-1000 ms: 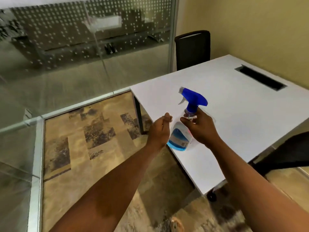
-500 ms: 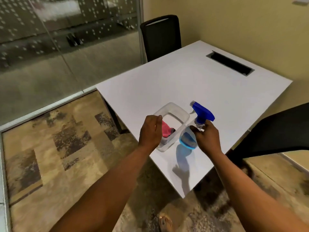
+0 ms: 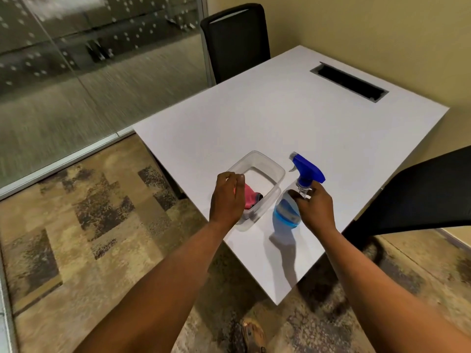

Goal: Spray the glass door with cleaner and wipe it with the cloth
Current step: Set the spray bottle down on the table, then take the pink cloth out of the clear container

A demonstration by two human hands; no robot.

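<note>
On table: spray bottle (image 3: 293, 207) (right hand (image 3: 316, 210) holding).

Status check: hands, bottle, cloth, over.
Right hand gripping spray bottle at the neck, above the table. Left hand at pink cloth in clear tub. Nothing blocking.

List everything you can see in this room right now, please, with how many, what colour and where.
spray bottle: one, clear with blue head, on the table's near corner
container: one, clear plastic, left of the bottle
cloth: one, pink, inside the container
table: one, white, centre
cable slot: one, black, far side of the table
chairs: two, black, one behind the table, one at right
glass wall: one, dotted band, at left
carpet: tan with dark patches
left hand: over the cloth
right hand: gripping the bottle's neck
</note>
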